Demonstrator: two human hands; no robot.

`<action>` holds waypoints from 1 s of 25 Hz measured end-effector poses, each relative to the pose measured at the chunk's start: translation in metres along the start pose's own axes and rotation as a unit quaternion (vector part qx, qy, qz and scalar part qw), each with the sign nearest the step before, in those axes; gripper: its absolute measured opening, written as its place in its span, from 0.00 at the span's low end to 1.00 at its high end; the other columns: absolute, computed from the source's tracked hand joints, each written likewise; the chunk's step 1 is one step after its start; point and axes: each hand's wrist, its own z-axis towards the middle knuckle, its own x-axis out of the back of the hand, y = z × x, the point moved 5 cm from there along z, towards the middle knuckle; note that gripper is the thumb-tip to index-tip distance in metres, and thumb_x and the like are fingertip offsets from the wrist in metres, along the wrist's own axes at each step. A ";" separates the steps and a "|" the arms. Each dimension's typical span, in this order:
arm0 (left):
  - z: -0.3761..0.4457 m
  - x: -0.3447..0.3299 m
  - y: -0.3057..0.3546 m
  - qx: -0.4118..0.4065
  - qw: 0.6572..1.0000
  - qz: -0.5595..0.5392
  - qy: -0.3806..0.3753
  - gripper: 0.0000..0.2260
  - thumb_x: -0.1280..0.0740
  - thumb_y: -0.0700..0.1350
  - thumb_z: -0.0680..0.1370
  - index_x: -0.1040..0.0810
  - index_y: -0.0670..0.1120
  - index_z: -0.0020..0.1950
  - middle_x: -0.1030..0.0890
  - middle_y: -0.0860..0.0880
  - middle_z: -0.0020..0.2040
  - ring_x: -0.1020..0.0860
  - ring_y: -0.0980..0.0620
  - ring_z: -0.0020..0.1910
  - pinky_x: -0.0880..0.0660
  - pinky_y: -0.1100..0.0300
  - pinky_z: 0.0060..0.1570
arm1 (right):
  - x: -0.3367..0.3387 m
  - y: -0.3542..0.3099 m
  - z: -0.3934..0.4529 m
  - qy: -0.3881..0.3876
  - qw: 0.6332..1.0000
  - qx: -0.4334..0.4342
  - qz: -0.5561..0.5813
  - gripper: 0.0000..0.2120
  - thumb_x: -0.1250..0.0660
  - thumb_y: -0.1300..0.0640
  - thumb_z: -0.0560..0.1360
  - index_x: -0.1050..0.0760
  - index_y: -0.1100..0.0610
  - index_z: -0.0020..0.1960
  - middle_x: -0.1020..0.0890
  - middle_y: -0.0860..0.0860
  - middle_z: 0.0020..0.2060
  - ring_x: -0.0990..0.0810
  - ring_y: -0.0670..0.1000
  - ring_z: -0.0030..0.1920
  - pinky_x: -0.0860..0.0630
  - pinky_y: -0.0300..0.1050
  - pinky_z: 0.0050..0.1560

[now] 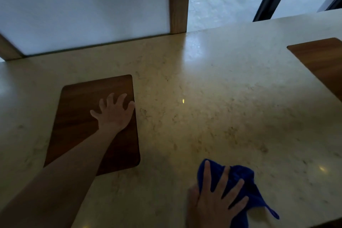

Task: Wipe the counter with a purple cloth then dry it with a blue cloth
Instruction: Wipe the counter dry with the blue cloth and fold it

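Note:
A crumpled blue cloth (249, 189) lies on the beige stone counter (212, 98) near its front edge. My right hand (214, 200) presses flat on the cloth with fingers spread and straight. My left hand (113, 113) rests with spread fingers on a brown wooden board (77, 116) at the left of the counter. No purple cloth is in view.
A second wooden board (320, 61) lies at the counter's right edge. A frosted white panel (83, 5) in a wooden frame (178, 0) stands along the back left. Beyond the counter's back edge, a pale floor (222, 5) shows through glass.

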 end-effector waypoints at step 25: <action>0.086 -0.017 -0.052 0.051 0.993 0.090 0.050 0.33 0.62 0.74 0.73 0.63 0.67 0.77 0.60 0.50 0.81 0.61 0.36 0.78 0.58 0.25 0.69 | 0.053 -0.351 0.424 -0.031 0.925 0.374 -0.063 0.24 0.55 0.46 0.81 0.49 0.32 0.75 0.48 0.44 0.80 0.57 0.58 0.79 0.60 0.64 0.76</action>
